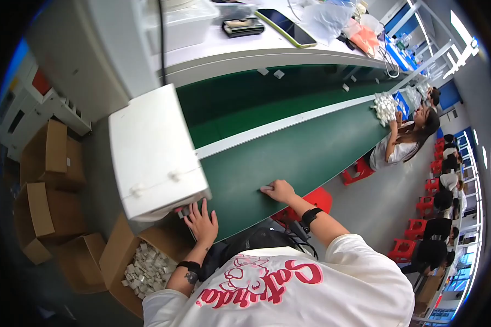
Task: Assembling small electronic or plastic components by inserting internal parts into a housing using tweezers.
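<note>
The left hand (pixel 202 220) lies flat, fingers spread, on the near end of the green conveyor belt (pixel 289 152), its fingertips tucked under the white housing (pixel 153 152) where something small and reddish is hard to make out. The right hand (pixel 278 191) rests farther along the belt edge, fingers pressed on a small pale piece (pixel 266 188). Below the housing, a cardboard box (pixel 120 256) holds white parts (pixel 147 270), partly cut off by the sleeve.

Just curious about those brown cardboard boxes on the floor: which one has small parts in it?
The open box nearest the left hand, beneath the white housing; it holds small pale pieces.
</note>
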Motion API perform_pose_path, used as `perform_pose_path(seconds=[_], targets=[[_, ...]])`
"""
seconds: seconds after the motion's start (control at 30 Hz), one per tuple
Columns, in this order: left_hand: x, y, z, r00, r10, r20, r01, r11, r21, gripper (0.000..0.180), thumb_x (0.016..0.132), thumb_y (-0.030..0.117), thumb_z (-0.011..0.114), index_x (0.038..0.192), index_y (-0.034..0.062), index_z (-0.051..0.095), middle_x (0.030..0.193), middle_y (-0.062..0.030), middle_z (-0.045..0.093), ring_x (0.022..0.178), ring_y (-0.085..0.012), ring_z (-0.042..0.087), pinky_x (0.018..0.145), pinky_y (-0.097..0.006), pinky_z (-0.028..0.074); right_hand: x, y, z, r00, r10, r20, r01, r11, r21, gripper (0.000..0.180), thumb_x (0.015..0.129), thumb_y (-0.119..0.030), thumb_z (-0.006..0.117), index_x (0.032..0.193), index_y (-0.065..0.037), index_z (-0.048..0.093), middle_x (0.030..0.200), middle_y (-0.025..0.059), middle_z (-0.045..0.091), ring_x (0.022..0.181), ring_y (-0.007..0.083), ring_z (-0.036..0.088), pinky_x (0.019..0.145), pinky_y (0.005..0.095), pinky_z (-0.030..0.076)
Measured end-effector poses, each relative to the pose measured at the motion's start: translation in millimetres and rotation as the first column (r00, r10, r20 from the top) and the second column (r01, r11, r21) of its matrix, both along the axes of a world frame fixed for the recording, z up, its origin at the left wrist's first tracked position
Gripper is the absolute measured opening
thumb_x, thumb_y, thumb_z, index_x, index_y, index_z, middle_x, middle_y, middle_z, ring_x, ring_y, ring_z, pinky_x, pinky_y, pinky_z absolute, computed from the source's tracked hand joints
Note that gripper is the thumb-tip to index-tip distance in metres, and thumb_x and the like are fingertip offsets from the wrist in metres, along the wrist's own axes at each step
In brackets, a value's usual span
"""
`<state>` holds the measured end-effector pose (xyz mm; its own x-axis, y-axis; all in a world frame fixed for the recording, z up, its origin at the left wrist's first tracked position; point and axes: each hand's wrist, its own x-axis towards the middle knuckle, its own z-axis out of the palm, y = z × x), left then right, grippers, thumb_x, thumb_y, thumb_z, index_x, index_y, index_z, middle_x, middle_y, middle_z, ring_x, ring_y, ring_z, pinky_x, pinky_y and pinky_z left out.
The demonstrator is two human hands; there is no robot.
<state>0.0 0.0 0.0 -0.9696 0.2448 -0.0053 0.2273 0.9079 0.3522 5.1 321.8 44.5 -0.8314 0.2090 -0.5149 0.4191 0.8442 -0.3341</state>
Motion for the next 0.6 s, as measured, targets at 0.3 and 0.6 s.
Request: perform_pose_path(seconds=[0.3, 0.6], targets=[[6.7, 29.7, 14.1, 0.995, 0.071, -0.068, -0.075, 0.996, -0.057, 0.047, 0.089, 0.021, 0.057, 0.134, 0.0109, 0.050, 0.151, -0.0133, 0.036, 0.140, -0.0356, 0.030, 0.114, -0.059, 0.016, -246.5, 175.4, 15.6, 0.755, 0.022, -0.656, 0.097, 0.985, 0.145, 0.024, 0.095, -0.033, 0.053, 0.094, -0.010, 0.060, 0.092, 0.0178, 0.061, 0.084, 0.0413, 0.063, 0.071, 0.0537, 0.051], [-0.5, 90.8, -2.9, 0.889, 0.422, -0.175, -0.435, 0.900, -0.040, 0.032, 0.094, 0.014, 0.048, 0.125, 0.0063, 0.052, 0.146, -0.0144, 0.041, 0.139, -0.0380, 0.031, 0.114, -0.059, 0.016, -472.9, 274.1, -83.7, 0.034, 0.560, -0.828, 0.196, 0.809, 0.555, 0.056, 0.086, -0.051, 0.063, 0.120, -0.008, 0.058, 0.129, 0.0182, 0.054, 0.108, 0.0357, 0.062, 0.082, 0.0457, 0.055]])
